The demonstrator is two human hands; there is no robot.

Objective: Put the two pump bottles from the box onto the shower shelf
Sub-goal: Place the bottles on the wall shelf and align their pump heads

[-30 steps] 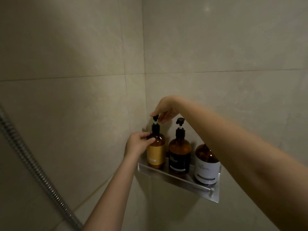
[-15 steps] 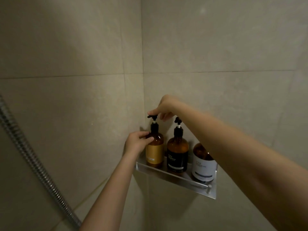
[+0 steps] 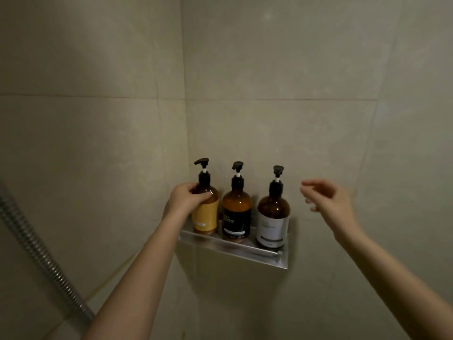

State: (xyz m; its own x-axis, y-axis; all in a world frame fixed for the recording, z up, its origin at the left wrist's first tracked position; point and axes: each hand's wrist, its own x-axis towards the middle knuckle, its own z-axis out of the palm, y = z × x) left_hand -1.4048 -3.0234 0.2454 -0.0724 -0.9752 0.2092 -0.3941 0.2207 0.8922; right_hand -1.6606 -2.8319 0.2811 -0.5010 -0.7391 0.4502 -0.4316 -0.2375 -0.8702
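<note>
Three amber pump bottles stand upright in a row on the metal corner shelf (image 3: 245, 250). The yellow-label bottle (image 3: 206, 217) is at the left, the black-label bottle (image 3: 236, 217) in the middle, the white-label bottle (image 3: 272, 222) at the right. My left hand (image 3: 186, 198) grips the shoulder of the yellow-label bottle. My right hand (image 3: 326, 200) hovers to the right of the white-label bottle, apart from it, fingers loosely spread and holding nothing.
Beige tiled walls meet in a corner behind the shelf. A ribbed metal shower hose (image 3: 36, 251) runs diagonally down the left wall. The box is not in view.
My right hand has let go of the yellow-label bottle's pump head and drawn back to the right, uncovering the white-label bottle's pump. My left hand stays on the yellow-label bottle.
</note>
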